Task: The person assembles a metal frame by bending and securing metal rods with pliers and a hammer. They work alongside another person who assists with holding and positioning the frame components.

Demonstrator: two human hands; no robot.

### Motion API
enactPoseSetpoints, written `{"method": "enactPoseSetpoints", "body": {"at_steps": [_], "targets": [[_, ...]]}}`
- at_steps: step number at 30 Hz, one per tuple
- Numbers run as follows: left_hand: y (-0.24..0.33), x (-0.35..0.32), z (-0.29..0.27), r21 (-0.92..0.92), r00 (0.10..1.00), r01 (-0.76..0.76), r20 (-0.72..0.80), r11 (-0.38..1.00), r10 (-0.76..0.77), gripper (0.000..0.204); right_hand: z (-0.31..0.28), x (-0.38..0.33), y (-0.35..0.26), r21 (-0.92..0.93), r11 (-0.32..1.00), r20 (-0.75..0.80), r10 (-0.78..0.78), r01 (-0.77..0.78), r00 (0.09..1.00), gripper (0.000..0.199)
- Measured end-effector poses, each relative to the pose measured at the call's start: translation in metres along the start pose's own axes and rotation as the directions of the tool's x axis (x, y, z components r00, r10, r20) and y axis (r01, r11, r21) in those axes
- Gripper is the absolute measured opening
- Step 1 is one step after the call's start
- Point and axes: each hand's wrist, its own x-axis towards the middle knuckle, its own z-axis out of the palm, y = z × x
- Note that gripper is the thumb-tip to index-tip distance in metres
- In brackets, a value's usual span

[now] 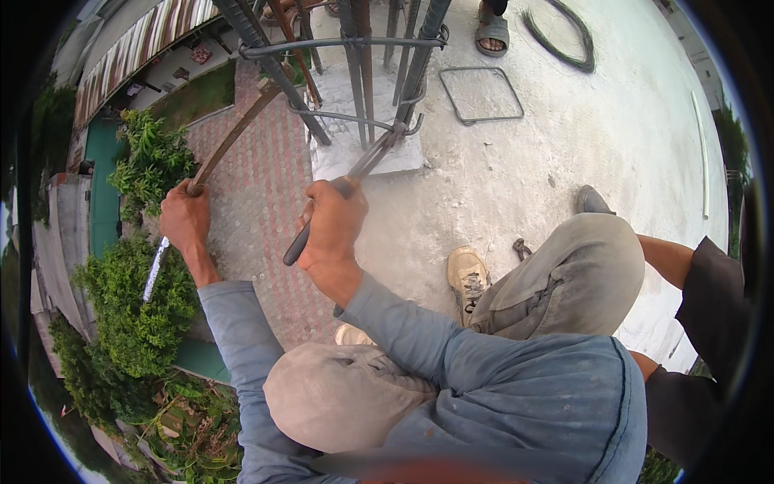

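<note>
My left hand (pixel 186 219) is closed around a brown, rusty-looking bar (pixel 234 141). The bar slants up to the rebar column (pixel 355 73), and a silvery strip (pixel 156 270) sticks out below my fist. In my right hand (pixel 329 230) I grip the handles of a pair of pincers (pixel 367 161). Their jaws meet the lower steel stirrup (pixel 343 118) beside a vertical bar at the column's near right corner; any tie wire there is too small to make out. A second stirrup (pixel 347 44) rings the vertical bars higher up.
The column rises from a pale concrete base (pixel 403 157) at the slab's edge, with a drop to paving (pixel 258 210) and bushes (pixel 133 315) at left. A loose square stirrup (pixel 482 119), a wire coil (pixel 587 48) and other pincers (pixel 522 248) lie around. Another person's sandalled foot (pixel 492 34) stands behind.
</note>
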Motion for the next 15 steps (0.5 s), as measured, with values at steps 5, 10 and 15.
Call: {"method": "enactPoseSetpoints", "body": {"at_steps": [5, 10, 15], "targets": [[-0.002, 0.001, 0.003, -0.021, 0.998, -0.016, 0.054, 1.000, 0.017, 0.035, -0.010, 0.003, 0.002, -0.106, 0.993, 0.027, -0.058, 0.060, 0.998, 0.016], [-0.006, 0.004, 0.008, -0.036, 1.000, -0.002, 0.014, 0.999, 0.002, 0.034, -0.035, 0.011, 0.002, -0.327, 0.901, 0.228, -0.218, 0.285, 0.949, 0.015], [-0.007, 0.002, 0.008, -0.026, 1.000, -0.024, 0.012, 0.999, 0.024, 0.031, -0.081, 0.039, -0.033, -0.674, 0.403, 0.610, -0.170, 0.619, 0.774, 0.026]]}}
